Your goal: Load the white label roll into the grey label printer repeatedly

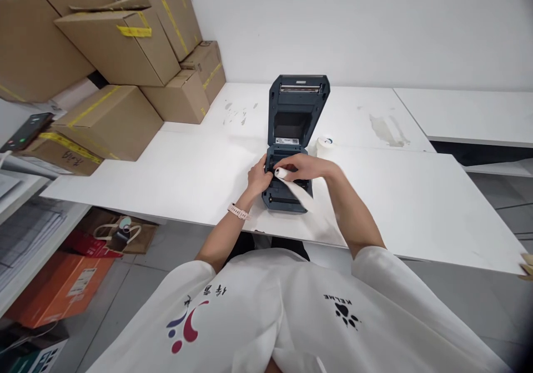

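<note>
A dark label printer (290, 109) stands on the white table with its lid raised upright. Over its open bay, my right hand (306, 166) pinches a small white paper roll (281, 173), fingers closed around its far side. From this roll a loose strip of paper (300, 195) trails down to the right, across the printer's front edge. My left hand (259, 177) is closed on the left side wall of the printer, thumb just inside the bay, beside the roll. The inside of the bay is partly covered by both hands.
Behind the printer's right side sits another white roll (325, 142). Cardboard boxes (112, 45) with yellow tape are stacked at the left. The table's front edge (208, 223) runs close to my body. An orange box (62, 284) lies below on the left.
</note>
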A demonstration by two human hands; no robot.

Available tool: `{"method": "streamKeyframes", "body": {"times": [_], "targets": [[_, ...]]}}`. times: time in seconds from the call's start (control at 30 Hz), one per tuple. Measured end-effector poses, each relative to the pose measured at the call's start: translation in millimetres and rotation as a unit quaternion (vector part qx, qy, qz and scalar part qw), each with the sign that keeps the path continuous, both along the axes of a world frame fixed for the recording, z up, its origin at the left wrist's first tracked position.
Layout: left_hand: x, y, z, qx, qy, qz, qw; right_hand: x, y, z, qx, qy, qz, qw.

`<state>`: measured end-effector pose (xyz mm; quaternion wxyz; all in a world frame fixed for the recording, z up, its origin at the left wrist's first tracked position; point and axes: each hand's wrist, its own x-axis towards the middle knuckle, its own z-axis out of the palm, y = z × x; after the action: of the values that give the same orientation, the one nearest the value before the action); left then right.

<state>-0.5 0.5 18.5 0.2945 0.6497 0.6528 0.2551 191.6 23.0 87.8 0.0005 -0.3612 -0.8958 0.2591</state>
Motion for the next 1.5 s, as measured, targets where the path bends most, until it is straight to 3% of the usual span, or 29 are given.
{"method": "streamKeyframes", "body": {"times": [0.1,0.2,0.3,0.4,0.5,0.57,0.77,0.93,1.0,1.07,1.17,1.23,1.3,1.37,1.43,1.5], "targets": [[-1,-2,-0.4,0.005,-0.017,-0.001,1.000,52,-23,18.8,-0.056,0.205,-0.037,0.976],[-1,-4,0.1,-0.001,-0.025,0.002,1.000,107,-47,14.1,-0.083,0.297,-0.137,0.941],[0,-4,0.0,0.000,-0.019,0.009,1.000,144,-50,-19.2,-0.098,0.287,-0.266,0.915],[1,-4,-1.5,0.007,-0.016,0.012,1.000,154,-35,-64.6,-0.086,0.288,-0.360,0.883],[1,-3,-3.6,0.015,-0.024,0.009,1.000,150,-20,-96.8,-0.107,0.314,-0.381,0.863],[1,-3,-4.3,0.015,-0.031,0.008,0.999,150,-15,-104.0,-0.135,0.316,-0.374,0.862],[1,-4,-2.2,0.010,-0.040,0.014,0.999,167,18,-91.4,-0.074,0.404,-0.396,0.821],[1,-5,-1.8,0.006,-0.047,0.016,0.999,145,75,-91.8,-0.090,0.306,-0.410,0.855],[1,-5,-2.5,0.010,-0.051,0.014,0.999,131,87,-93.9,-0.098,0.322,-0.433,0.836],[0,-5,-3.8,0.017,-0.057,0.015,0.998,123,87,-91.6,-0.096,0.383,-0.457,0.797],[0,-4,-6.0,0.025,-0.059,0.014,0.998,120,72,-71.5,-0.080,0.479,-0.438,0.757],[0,-4,-6.6,0.028,-0.054,0.011,0.998,116,55,-45.5,-0.066,0.508,-0.360,0.780],[0,-4,-5.8,0.029,-0.049,0.010,0.998,102,38,-14.2,-0.059,0.481,-0.255,0.837],[0,-4,-4.2,0.032,-0.047,0.008,0.998,78,24,14.0,-0.047,0.386,-0.163,0.907],[0,-4,-2.7,0.028,-0.040,0.005,0.999,46,17,31.3,-0.016,0.242,-0.092,0.966],[0,-4,-2.0,0.024,-0.038,0.006,0.999,14,15,35.1,0.029,0.093,-0.056,0.994]]}}
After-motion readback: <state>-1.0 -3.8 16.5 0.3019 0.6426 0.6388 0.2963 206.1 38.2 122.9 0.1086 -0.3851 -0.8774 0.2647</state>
